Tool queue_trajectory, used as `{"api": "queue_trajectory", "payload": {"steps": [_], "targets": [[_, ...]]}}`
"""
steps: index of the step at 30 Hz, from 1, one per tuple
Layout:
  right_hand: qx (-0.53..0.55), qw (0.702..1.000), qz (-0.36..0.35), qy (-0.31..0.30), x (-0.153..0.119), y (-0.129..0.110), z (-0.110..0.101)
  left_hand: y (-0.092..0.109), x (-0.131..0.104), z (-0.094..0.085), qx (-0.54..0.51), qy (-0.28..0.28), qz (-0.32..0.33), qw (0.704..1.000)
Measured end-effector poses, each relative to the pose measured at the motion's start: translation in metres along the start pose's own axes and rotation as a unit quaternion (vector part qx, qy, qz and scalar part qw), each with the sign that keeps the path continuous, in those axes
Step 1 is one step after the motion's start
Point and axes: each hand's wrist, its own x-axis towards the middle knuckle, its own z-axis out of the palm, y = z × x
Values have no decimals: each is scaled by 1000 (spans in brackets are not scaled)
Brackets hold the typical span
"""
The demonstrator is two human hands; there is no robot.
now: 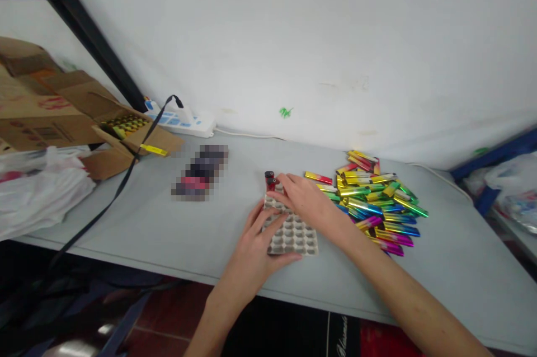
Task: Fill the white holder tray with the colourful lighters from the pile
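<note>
A pale tray with rows of small pockets lies on the grey table. My left hand is spread over its left side, fingers apart and touching the tray. At the tray's far left corner stand dark-topped red lighters. My right hand is beside them, thumb and forefinger close together at the lighters; its other fingers are partly hidden. To the right lies a loose heap of shiny lighters in gold, green, blue, pink and red, partly behind my right forearm.
A blurred-out flat object lies left of the tray. Farther left are an open carton holding yellow items, a white plastic bag, a power strip and a hanging black strap. A wall rises behind.
</note>
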Motion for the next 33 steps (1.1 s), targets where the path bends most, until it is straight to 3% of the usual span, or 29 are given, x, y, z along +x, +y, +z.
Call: {"api": "queue_trajectory", "payload": {"steps": [3, 7, 12, 16, 19, 22, 25, 29, 33], "targets": [[40, 999, 9, 20, -14, 21, -9, -4, 0, 2, 2, 4, 15, 1000], [39, 996, 63, 57, -35, 72, -31, -8, 1, 3, 2, 10, 19, 1000], [-47, 994, 97, -18, -39, 122, -44, -7, 0, 4, 2, 16, 20, 1000], [-85, 992, 69, -68, -32, 128, -43, -6, 0, 4, 6, 21, 20, 1000], [-40, 996, 77, -22, -30, 125, -46, -6, 0, 2, 8, 11, 18, 1000], [97, 987, 118, 55, -33, 117, -49, -7, -1, 2, 11, 9, 15, 1000], [279, 941, 142, 129, -36, 105, -44, -9, -2, 3, 18, 12, 19, 1000], [474, 833, 161, 236, -34, 85, -32, -10, -2, 3, 24, 14, 30, 999], [639, 719, 166, 214, -32, 61, -29, -12, -2, 2, 33, 19, 38, 999]]}}
